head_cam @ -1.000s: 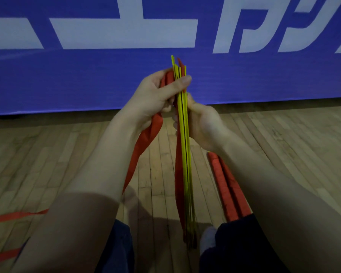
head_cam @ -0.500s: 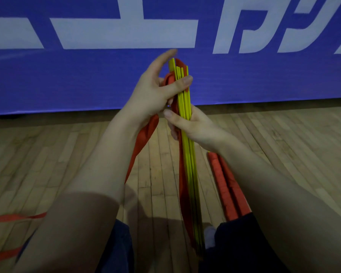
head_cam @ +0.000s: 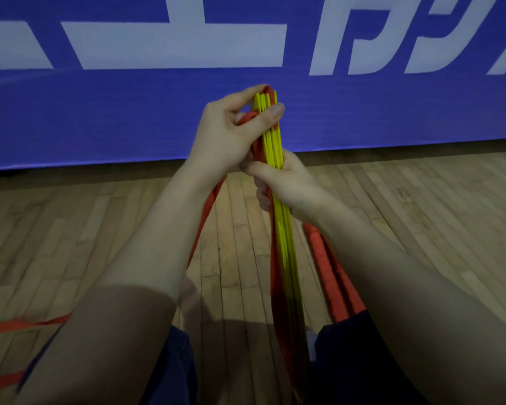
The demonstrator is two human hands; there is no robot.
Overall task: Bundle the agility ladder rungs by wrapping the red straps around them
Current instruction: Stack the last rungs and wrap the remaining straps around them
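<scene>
Legs [head_cam: 351, 363] in dark blue are closest, and the near end of the yellow rungs [head_cam: 281, 229] drops between them. The rungs are stacked in one long thin bunch. Its long line runs from the lap up and away, and the far end points at the wall. A red bundle [head_cam: 327, 273] lies on the wood floor [head_cam: 70, 229] by the right arm. The right hand [head_cam: 289, 185] grips the bunch, fingers curled round it. Higher up, the left hand [head_cam: 228, 133] pinches the red strap [head_cam: 205, 211] at the top end, thumb across the rungs. The strap hangs down from there. A blue banner [head_cam: 129, 118] stands behind.
</scene>
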